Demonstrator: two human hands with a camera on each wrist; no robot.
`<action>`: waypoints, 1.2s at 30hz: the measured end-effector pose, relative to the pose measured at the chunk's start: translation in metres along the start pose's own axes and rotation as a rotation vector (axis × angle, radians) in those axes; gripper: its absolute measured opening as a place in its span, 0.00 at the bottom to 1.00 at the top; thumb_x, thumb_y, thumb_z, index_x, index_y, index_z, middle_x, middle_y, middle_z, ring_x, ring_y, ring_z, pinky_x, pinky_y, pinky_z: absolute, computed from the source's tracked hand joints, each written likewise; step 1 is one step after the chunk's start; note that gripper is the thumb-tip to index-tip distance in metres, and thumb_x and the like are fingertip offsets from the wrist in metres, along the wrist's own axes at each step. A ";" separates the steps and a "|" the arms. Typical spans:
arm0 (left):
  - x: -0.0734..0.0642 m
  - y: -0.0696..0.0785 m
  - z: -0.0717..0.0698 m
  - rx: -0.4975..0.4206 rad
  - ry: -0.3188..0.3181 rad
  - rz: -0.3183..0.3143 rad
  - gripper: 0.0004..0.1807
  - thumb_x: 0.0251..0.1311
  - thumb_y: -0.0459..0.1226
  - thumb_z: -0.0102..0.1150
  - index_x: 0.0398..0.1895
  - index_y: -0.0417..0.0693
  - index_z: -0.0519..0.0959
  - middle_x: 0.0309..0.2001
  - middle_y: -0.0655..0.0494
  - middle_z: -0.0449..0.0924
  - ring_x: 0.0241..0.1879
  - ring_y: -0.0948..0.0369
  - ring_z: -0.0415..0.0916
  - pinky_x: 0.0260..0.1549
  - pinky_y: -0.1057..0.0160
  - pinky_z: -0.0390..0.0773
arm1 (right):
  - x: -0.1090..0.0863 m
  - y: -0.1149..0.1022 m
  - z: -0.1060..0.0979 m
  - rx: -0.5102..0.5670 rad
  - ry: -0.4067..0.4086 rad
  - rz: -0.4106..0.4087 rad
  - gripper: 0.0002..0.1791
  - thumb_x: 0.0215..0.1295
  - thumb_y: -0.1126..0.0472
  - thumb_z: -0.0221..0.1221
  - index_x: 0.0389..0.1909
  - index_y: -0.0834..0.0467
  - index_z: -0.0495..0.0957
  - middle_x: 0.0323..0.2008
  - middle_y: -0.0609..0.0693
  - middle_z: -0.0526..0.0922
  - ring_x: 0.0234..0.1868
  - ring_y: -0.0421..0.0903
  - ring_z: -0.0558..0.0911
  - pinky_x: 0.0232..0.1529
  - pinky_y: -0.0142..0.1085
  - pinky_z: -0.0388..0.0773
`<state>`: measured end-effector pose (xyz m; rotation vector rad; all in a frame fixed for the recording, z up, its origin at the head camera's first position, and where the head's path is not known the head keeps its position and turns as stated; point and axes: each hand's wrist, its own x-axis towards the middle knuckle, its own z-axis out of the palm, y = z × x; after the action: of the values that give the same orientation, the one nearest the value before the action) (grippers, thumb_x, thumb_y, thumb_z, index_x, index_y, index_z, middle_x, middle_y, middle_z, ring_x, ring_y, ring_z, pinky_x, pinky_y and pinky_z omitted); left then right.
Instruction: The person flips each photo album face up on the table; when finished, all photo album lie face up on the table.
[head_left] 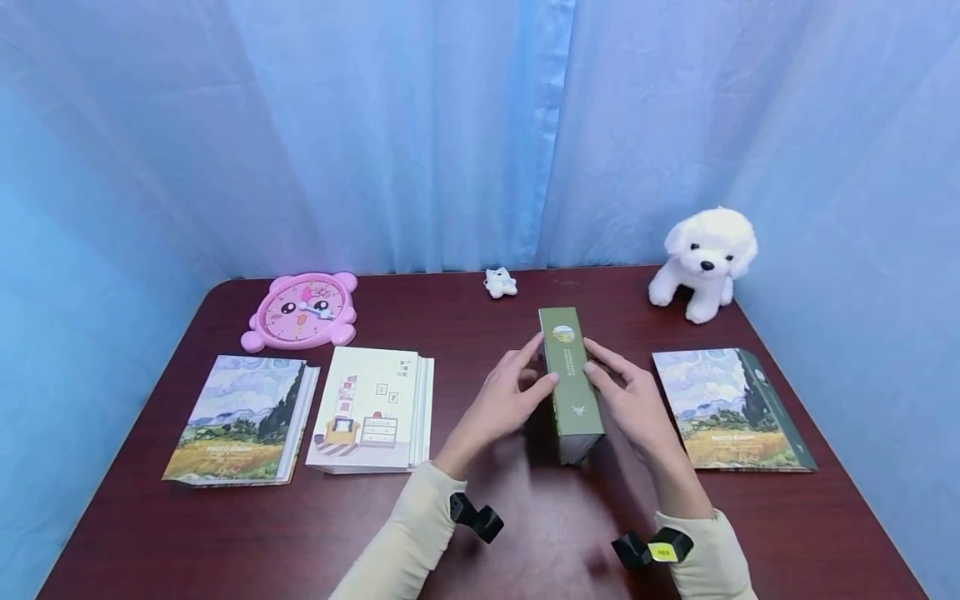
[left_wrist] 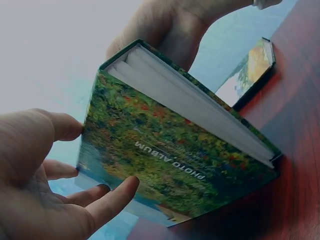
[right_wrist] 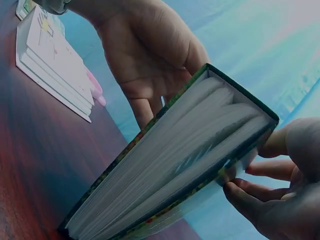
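A thick green-spined photo album (head_left: 572, 387) stands on the table with its spine facing up, between my two hands. My left hand (head_left: 502, 398) touches its left side, fingers extended and spread, with the thumb at the spine's edge. On the other side, fingertips of my right hand (head_left: 633, 404) rest against the cover, thumb also by the spine. In the left wrist view, the flowery painted cover (left_wrist: 160, 145) carries the words PHOTO ALBUM. Fanned white pages (right_wrist: 190, 150) show at the album's end in the right wrist view.
Left of my hands lie a landscape-covered album (head_left: 232, 417) and a cream album (head_left: 363, 408) side by side. Another landscape album (head_left: 727, 408) lies at the right. Along the back sit a pink toy clock (head_left: 300, 315), a small white figure (head_left: 500, 283) and a white plush dog (head_left: 705, 258).
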<state>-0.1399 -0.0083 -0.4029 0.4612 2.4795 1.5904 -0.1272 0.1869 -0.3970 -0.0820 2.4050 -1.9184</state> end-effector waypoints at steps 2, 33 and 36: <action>-0.002 0.000 -0.003 0.028 0.000 -0.005 0.35 0.66 0.50 0.52 0.75 0.63 0.53 0.61 0.50 0.68 0.56 0.57 0.76 0.54 0.53 0.74 | 0.001 0.002 0.000 0.009 -0.011 0.002 0.26 0.72 0.52 0.50 0.68 0.56 0.66 0.64 0.57 0.71 0.54 0.30 0.76 0.51 0.25 0.76; -0.023 -0.019 -0.051 0.212 -0.047 -0.203 0.39 0.63 0.53 0.55 0.74 0.53 0.56 0.62 0.42 0.70 0.54 0.50 0.77 0.47 0.52 0.79 | 0.012 0.045 0.036 -0.369 -0.205 0.142 0.45 0.64 0.42 0.58 0.73 0.64 0.53 0.71 0.66 0.56 0.68 0.64 0.63 0.61 0.55 0.68; -0.023 -0.023 -0.052 0.225 -0.060 -0.210 0.39 0.64 0.52 0.54 0.74 0.50 0.55 0.62 0.42 0.72 0.54 0.51 0.77 0.48 0.51 0.77 | 0.013 0.046 0.037 -0.404 -0.202 0.131 0.45 0.64 0.42 0.58 0.73 0.64 0.53 0.71 0.66 0.55 0.68 0.65 0.63 0.61 0.55 0.68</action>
<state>-0.1378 -0.0694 -0.4031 0.2610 2.5745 1.2104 -0.1369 0.1604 -0.4498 -0.1259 2.5443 -1.2815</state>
